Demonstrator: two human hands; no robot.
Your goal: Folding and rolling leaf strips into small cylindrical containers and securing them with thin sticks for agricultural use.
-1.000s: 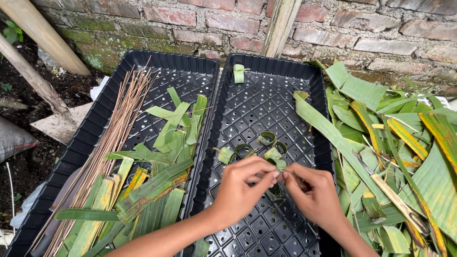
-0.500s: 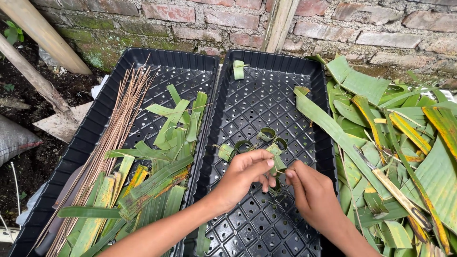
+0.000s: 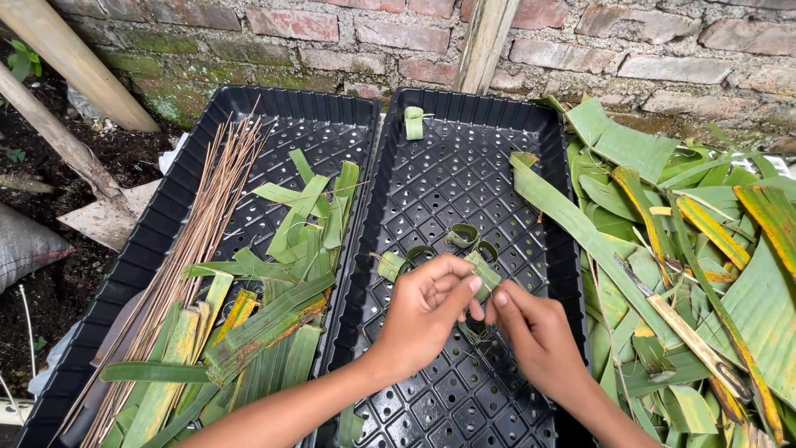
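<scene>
My left hand (image 3: 424,311) and my right hand (image 3: 535,336) meet over the right black perforated tray (image 3: 506,199). Between the fingers of both is a small strip of green leaf (image 3: 483,275), bent into a loop. My left thumb and forefinger pinch its upper end, and my right fingertips touch its lower side. Just beyond my hands, several finished leaf rings (image 3: 463,236) sit on the tray floor, with one folded piece (image 3: 390,265) to their left. Another rolled leaf piece (image 3: 414,122) rests near the tray's far edge.
The left black tray (image 3: 249,116) holds a bundle of thin brown sticks (image 3: 195,249) and cut green leaf strips (image 3: 286,274). A heap of long green and yellowing leaves (image 3: 688,249) lies at right. A brick wall (image 3: 414,33) and wooden poles (image 3: 70,66) stand behind.
My hands have drawn closer together and lifted the leaf strip slightly, folding it into a tighter loop between the fingertips.
</scene>
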